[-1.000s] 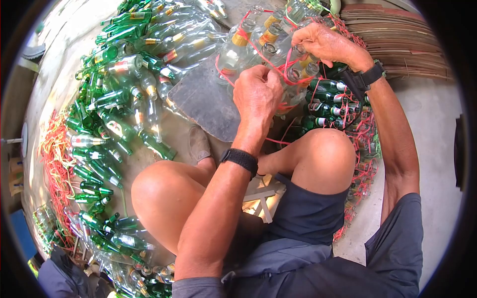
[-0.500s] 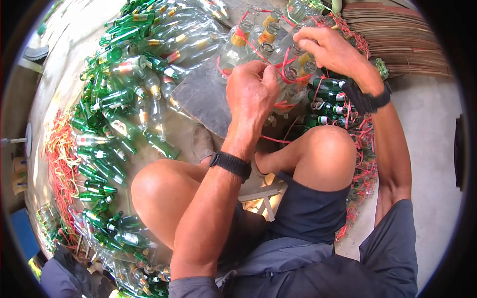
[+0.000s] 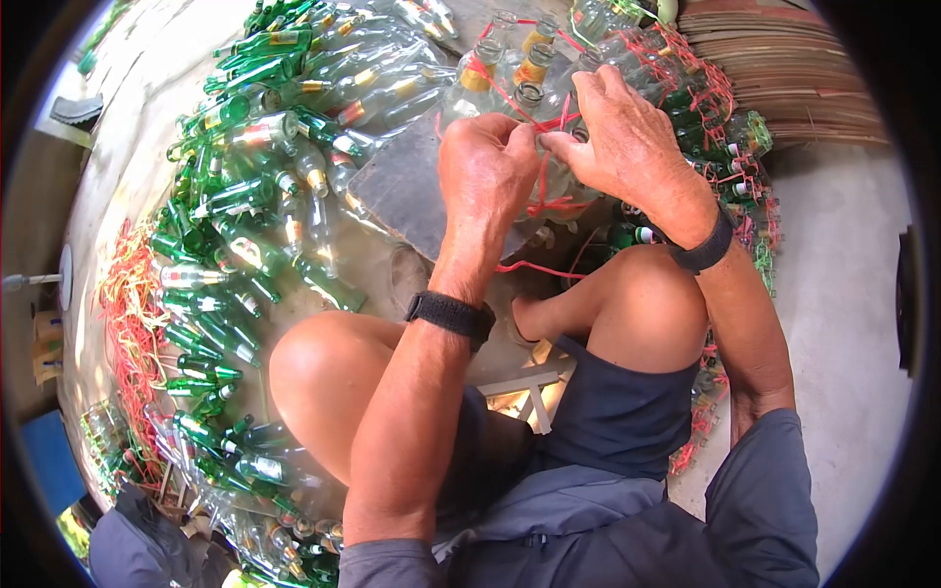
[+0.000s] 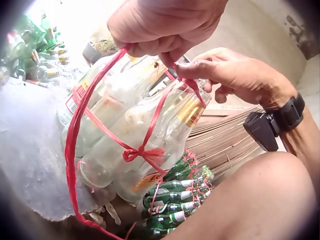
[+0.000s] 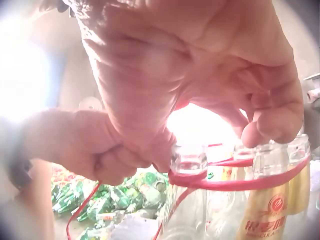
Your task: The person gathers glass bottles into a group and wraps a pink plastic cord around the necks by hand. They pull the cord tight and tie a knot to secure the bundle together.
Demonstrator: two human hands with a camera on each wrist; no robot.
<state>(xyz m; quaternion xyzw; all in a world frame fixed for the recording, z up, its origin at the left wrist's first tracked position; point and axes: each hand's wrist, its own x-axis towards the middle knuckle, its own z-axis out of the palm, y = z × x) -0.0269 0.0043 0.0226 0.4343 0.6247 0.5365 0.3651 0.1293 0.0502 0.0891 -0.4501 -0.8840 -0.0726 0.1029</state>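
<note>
Here we pinch the red string [image 4: 150, 122] with both our left hand [image 3: 487, 169] and right hand [image 3: 627, 137], fingers clenched on it above the clear bottles [image 4: 125, 135].

red string [image 4: 142, 150] binds clear bottles [image 4: 125, 130]; green bottles [image 3: 225, 196] lie piled.

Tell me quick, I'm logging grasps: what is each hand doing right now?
Left hand: closed, pinching the red string above the clear bottles.
Right hand: closed, pinching the same red string at the bottle necks.
</note>
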